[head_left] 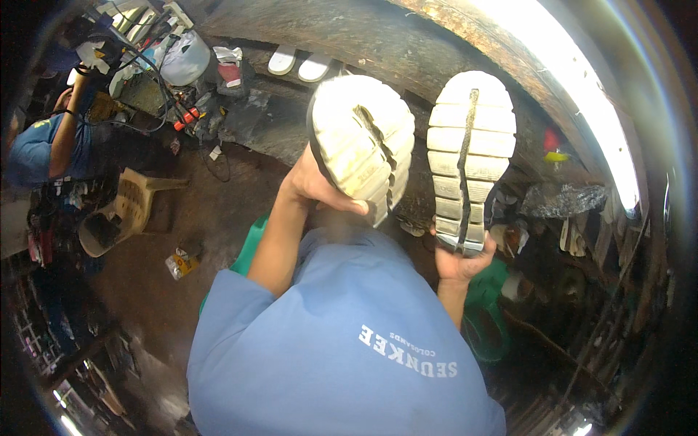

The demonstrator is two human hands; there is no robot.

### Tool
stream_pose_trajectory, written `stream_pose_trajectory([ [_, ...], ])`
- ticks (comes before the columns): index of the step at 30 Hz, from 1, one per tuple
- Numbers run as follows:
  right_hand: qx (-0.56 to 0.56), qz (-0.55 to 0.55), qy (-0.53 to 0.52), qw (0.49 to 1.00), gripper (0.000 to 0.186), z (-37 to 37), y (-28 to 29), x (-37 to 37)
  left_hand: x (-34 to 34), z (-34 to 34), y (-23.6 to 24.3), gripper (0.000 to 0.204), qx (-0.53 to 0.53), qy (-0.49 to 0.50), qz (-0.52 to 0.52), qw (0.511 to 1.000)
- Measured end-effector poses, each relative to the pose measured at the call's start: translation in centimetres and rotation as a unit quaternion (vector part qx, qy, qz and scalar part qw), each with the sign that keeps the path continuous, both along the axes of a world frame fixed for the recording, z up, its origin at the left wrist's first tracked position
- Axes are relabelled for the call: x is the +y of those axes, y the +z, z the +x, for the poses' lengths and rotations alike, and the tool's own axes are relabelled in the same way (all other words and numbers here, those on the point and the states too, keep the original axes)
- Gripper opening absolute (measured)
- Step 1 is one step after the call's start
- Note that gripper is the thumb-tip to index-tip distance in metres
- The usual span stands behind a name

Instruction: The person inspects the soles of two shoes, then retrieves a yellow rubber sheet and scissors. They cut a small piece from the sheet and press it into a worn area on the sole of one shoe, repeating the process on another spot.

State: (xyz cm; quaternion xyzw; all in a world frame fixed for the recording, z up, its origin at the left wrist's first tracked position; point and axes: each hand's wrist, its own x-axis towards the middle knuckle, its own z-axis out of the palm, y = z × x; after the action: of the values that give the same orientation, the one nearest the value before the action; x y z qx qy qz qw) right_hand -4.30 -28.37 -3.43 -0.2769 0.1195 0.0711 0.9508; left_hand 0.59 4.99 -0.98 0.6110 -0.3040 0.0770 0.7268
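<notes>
Two shoes are held up in front of me with their soles facing my view. The left shoe (342, 123) has a whitish, ridged sole with a dark jagged groove down its length, and it tilts to one side. My left hand (318, 185) is closed around its lower part, the thumb lying on the sole. Beside it, apart from it, the right shoe (486, 145) stands nearly upright with a matching pale sole and a dark lengthwise groove. My right hand (464, 263) grips it from below at its narrow end. The uppers are mostly hidden behind the soles.
A wooden bench (305, 29) runs across the far side, with a pair of white slippers (298, 64) under its edge. At the left are a beige plastic chair (134, 203) and another person's arm (69, 123). A crumpled plastic bag (563, 200) lies at the right.
</notes>
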Motion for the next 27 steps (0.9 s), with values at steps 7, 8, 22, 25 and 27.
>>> stream_pose_trajectory([
  [7,-0.036,0.027,0.047,0.998,0.072,0.2,-0.1,-0.1,0.1,0.5,3.5,0.116,-0.023,0.161,0.095,0.982],
  [8,-0.052,0.043,0.064,0.996,0.072,0.3,-0.1,-0.1,0.1,0.5,3.6,0.115,-0.031,0.16,0.094,0.982],
  [22,-0.027,0.047,0.038,0.998,0.069,-0.1,0.9,0.8,-0.4,0.1,2.7,0.12,-0.04,0.225,0.115,0.967],
  [25,0.031,0.035,0.004,0.999,0.067,-0.1,2.2,0.9,-0.2,-0.7,1.7,0.093,0.181,0.204,0.075,0.959],
  [27,0.047,0.055,0.028,0.997,0.066,0.6,3.3,0.7,-0.5,-0.3,0.8,0.066,0.091,0.165,-0.097,0.977],
])
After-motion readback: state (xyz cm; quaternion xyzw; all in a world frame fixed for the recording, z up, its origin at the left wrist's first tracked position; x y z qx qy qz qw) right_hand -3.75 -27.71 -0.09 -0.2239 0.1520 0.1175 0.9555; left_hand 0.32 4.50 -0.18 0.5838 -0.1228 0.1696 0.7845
